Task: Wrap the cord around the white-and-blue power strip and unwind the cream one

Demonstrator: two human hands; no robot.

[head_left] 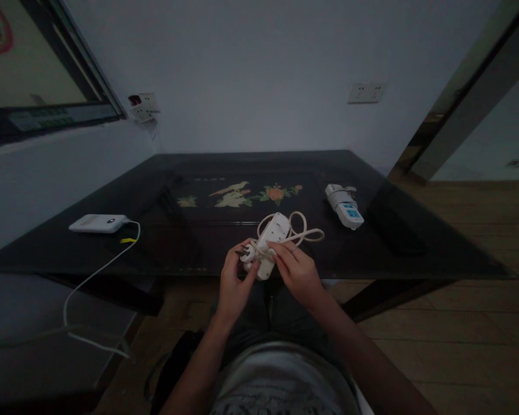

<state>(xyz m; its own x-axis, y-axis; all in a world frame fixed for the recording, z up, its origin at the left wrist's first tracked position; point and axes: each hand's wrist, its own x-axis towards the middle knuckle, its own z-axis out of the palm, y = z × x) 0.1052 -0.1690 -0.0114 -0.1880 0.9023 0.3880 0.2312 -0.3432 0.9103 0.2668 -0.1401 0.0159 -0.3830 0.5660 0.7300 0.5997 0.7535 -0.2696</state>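
A white power strip (271, 233) with its cream cord (303, 229) looped around it is held over the near edge of the dark table (199, 242). My left hand (233, 282) is closed on the plug end of the cord at the strip's lower left. On the strip's lower right, the fingers of my right hand (297, 271) pinch the wound cord. Loose loops of cord rest on the table just behind the strip.
A second white power strip with blue sockets (345, 206) lies at the right back of the table. A white flat device (98, 223) with a trailing white cable (96, 276) sits at the left. Wall sockets (365, 92) are mounted behind. Wooden floor lies to the right.
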